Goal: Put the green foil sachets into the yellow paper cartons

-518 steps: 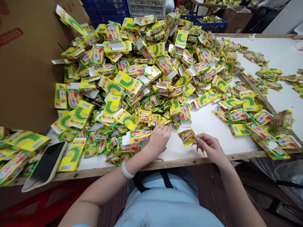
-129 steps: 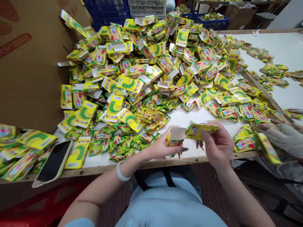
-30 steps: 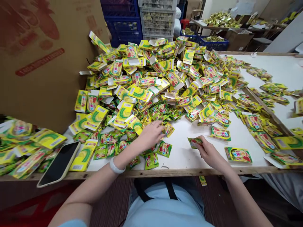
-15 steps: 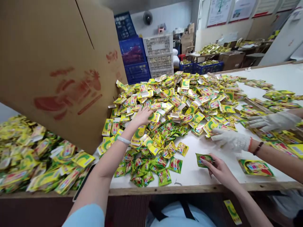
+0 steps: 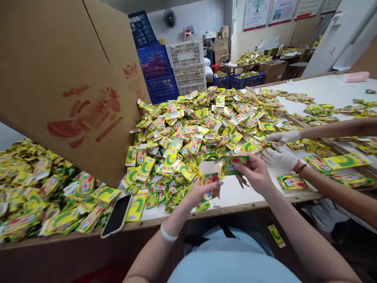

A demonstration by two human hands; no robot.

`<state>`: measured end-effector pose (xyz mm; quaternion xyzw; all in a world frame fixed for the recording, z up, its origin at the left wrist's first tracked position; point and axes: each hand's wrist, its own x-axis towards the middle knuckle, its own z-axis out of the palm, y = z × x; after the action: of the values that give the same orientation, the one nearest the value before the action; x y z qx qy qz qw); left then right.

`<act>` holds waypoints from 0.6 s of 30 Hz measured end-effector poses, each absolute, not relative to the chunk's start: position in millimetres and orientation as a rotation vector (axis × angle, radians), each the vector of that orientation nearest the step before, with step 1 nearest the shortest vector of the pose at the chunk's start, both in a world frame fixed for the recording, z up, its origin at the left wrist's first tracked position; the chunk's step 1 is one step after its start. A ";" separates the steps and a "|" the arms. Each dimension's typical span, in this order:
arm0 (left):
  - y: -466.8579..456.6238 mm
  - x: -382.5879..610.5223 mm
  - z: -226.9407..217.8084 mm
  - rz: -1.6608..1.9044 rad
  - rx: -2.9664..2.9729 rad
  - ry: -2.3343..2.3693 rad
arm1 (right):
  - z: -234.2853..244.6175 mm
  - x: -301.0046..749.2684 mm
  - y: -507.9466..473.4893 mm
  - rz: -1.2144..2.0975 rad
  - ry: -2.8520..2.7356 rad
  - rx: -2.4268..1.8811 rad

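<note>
My left hand (image 5: 198, 193) is closed around a small yellow-and-green carton (image 5: 209, 177), whose white flap stands up at the top. Pinched in my right hand (image 5: 257, 173) is a green sachet (image 5: 232, 164) with a red fruit print, held right beside the carton's upper end. Whether the sachet touches the carton, I cannot tell. Behind both hands rises a large heap of similar cartons (image 5: 188, 129), many with their white flaps sticking out. Loose green sachets (image 5: 173, 194) lie at the heap's near edge, left of my hands.
A big cardboard box (image 5: 88, 98) leans on the left, by another pile of cartons (image 5: 53, 196). A phone (image 5: 117, 216) lies at the table's front edge. Another person's gloved hands (image 5: 279, 158) work at the right, near a flat carton (image 5: 292, 182). Crates (image 5: 188, 59) stand behind.
My left hand has come from the heap toward me with a carton in it. My right hand has moved up and left with the sachet, meeting it. The other person's gloved hands have drawn together.
</note>
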<state>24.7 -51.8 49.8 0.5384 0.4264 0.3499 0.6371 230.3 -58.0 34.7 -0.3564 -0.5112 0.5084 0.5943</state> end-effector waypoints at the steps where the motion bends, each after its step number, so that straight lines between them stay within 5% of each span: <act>1: -58.9 27.6 47.6 0.742 1.214 0.923 | 44.8 223.8 -55.0 1.172 -1.256 -0.807; 9: -62.5 19.2 33.0 0.527 1.196 0.799 | 95.1 218.2 -59.8 0.734 -2.252 -0.908; 18: -59.1 27.1 1.6 0.333 1.194 0.748 | 75.6 234.2 -53.0 0.980 -2.425 -1.013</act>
<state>27.1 -59.1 1.6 0.5463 0.3424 0.1525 0.7491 234.2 -53.0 75.6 -0.3561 -0.8523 0.3444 0.1679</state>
